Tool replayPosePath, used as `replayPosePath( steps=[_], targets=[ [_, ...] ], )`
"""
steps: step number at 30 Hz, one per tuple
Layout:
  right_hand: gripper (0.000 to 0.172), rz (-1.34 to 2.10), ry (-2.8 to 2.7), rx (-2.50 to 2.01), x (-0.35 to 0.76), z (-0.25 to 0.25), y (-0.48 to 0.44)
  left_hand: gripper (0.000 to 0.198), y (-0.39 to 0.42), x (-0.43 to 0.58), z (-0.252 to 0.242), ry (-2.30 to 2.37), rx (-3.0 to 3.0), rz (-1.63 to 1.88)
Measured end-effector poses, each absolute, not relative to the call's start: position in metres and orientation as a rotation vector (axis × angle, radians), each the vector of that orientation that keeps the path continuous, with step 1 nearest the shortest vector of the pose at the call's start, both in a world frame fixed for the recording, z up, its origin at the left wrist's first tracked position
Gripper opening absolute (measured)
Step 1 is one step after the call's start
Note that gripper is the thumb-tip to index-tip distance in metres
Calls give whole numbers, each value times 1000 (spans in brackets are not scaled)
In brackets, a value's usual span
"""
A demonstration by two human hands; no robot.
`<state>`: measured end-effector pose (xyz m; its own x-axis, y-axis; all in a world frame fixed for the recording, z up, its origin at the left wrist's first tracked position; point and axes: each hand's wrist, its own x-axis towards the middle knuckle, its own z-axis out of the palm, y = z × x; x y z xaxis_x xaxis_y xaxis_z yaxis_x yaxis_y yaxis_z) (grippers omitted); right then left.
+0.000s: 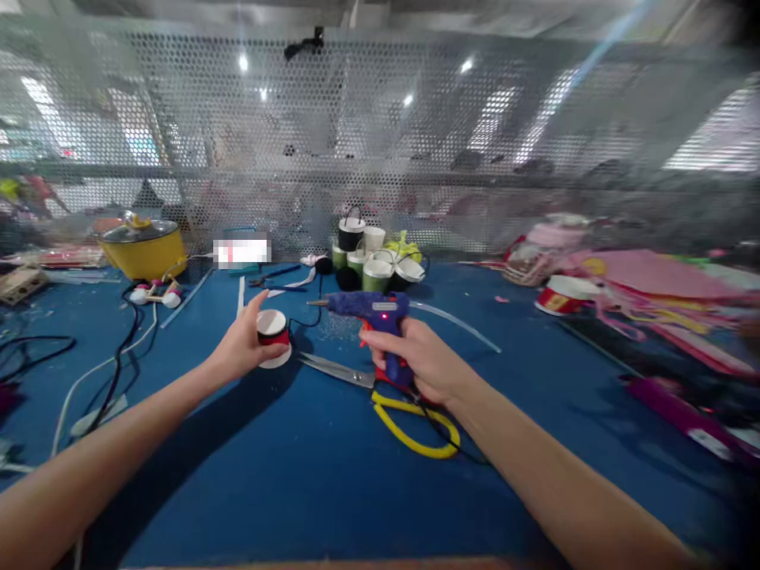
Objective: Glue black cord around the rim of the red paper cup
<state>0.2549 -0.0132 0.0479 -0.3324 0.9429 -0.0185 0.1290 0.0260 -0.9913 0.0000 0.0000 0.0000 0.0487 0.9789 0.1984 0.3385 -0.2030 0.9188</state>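
My right hand [431, 360] is wrapped around the grip of a blue glue gun [374, 304], its fingers by the orange trigger. The nozzle points left, a small red light glows on the body, and a clear glue stick [460, 319] sticks out of the back. My left hand [242, 336] curves around a small red drum-shaped piece [271, 323] with a white round top and a wider white base. The thumb lies against its red side, while the index finger stands apart from it. Scissors [338, 370] with yellow handles lie under the glue gun.
Several small green, black and white cups [377, 273] stand at the back, before a perforated metal screen [237, 142]. A yellow pot [146, 249] and cables [115, 360] are on the left. Pink sheets [641, 277], a red-and-white roll [564, 294] and a purple tool [677, 412] lie right.
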Motion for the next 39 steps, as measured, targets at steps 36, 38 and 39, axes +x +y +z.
replayPosePath(
  steps=[36,38,39],
  targets=[
    [33,764,-2003,-1467,255,44,-51,87,-34,32,-1,926,1048,1081],
    [31,743,-2002,-1481,254,45,-52,84,-34,32,-1,929,1077,1082],
    [30,739,-2003,-1472,253,45,-53,82,-34,32,-2,930,1097,1081]
  ],
)
